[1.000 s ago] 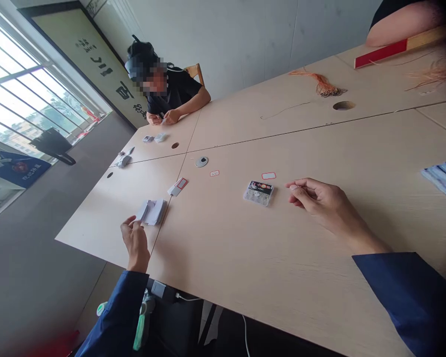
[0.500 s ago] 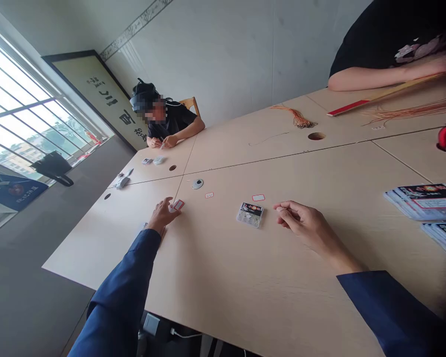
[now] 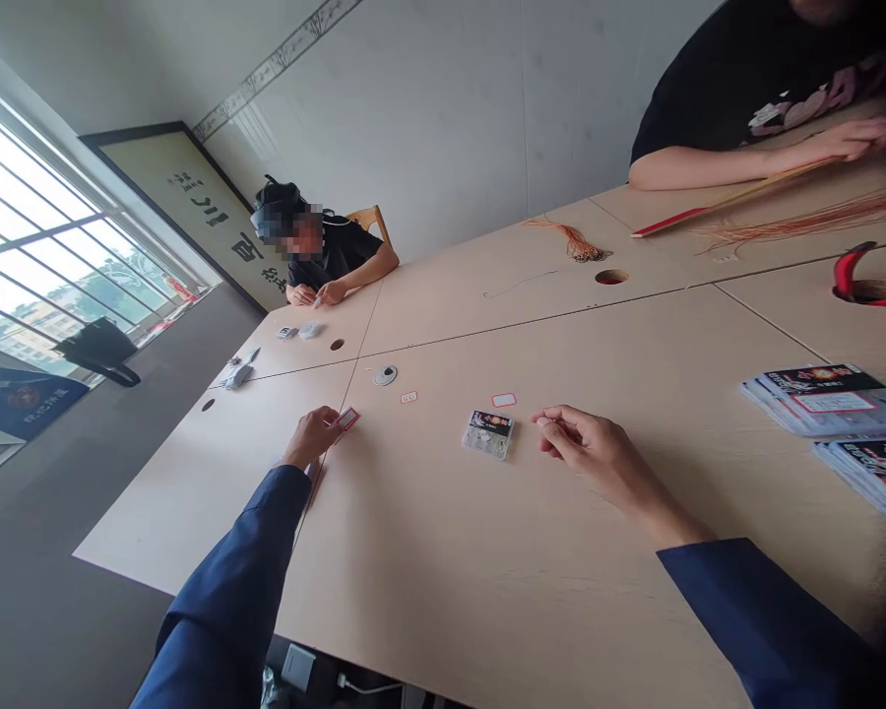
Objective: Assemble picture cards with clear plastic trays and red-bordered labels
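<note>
My left hand point(image 3: 311, 438) reaches across the pale wooden table point(image 3: 428, 551), its fingertips pinching a small red-edged label point(image 3: 348, 418). A white paper stack lies mostly hidden under that hand and my navy sleeve point(image 3: 225, 601). My right hand point(image 3: 591, 455) rests with curled fingers just right of a clear plastic box point(image 3: 488, 434) with a black label. Nothing shows between those fingers. A red-outlined white label point(image 3: 503, 400) lies above the box, and a smaller one point(image 3: 409, 397) lies further left.
A seated person point(image 3: 332, 254) at the far end handles small items point(image 3: 299, 332). Another person point(image 3: 738, 123) reaches over a long stick and orange fibres point(image 3: 804, 225). Booklet stacks point(image 3: 827, 399) lie at the right. The table has round holes, and its near-left edge drops to the floor.
My left hand has moved from the white stack to the red-edged label, and the stack is now mostly covered. The view has tilted, bringing more of the booklets and the right-hand person into sight.
</note>
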`<state>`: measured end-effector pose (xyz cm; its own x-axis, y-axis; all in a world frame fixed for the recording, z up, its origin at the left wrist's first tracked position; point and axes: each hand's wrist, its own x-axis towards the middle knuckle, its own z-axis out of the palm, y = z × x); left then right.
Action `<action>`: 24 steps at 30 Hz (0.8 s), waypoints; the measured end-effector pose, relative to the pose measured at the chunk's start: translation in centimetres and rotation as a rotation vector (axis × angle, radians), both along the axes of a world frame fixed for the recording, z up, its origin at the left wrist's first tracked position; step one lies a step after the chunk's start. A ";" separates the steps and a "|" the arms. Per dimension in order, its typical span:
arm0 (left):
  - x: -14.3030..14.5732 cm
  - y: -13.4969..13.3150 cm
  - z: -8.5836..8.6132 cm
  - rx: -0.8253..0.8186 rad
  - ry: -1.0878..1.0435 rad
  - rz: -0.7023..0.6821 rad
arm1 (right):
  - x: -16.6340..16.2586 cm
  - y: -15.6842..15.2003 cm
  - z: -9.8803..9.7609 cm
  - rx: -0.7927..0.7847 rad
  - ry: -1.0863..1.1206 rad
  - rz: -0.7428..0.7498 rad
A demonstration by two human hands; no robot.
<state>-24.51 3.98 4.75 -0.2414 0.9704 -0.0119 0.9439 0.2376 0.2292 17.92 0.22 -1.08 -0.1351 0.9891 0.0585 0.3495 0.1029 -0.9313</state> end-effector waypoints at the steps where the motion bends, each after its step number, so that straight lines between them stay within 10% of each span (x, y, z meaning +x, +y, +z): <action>1: -0.1 0.1 0.0 0.002 -0.002 0.003 | 0.0 0.0 -0.1 0.005 -0.002 0.003; 17: -1.2 0.4 2.0 -0.066 -0.282 0.112 | -0.1 0.1 -0.3 0.017 0.010 0.012; 24: 3.3 -0.7 3.8 0.140 -0.553 0.131 | -0.2 0.1 -0.2 0.033 -0.012 -0.003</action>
